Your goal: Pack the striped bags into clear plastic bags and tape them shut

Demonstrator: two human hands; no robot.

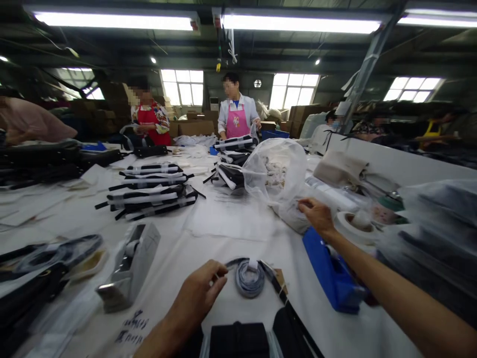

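Note:
My left hand (pixel 201 288) is low over the table, thumb and fingers slightly apart with nothing visible between them. Its fingertips come up to the end of a dark strap (pixel 272 275) coiled into a roll (pixel 249 279), with a white wrap at its top. Below the roll is a black bag (pixel 239 340), partly cut off by the frame's edge. My right hand (pixel 316 214) reaches forward, fingers bent together at the edge of a clear plastic bag (pixel 257 171). Small whitish pieces (pixel 276 171) fill that bag. The fingertips are somewhat blurred.
A grey tape dispenser (pixel 128 266) stands at left, a blue one (pixel 333 273) beneath my right forearm. Wrapped black bundles (pixel 149 196) are stacked farther back. A tape roll (pixel 356 226) and plastic-wrapped goods (pixel 432 248) lie at right. A person in a pink apron (pixel 238 122) stands across the table.

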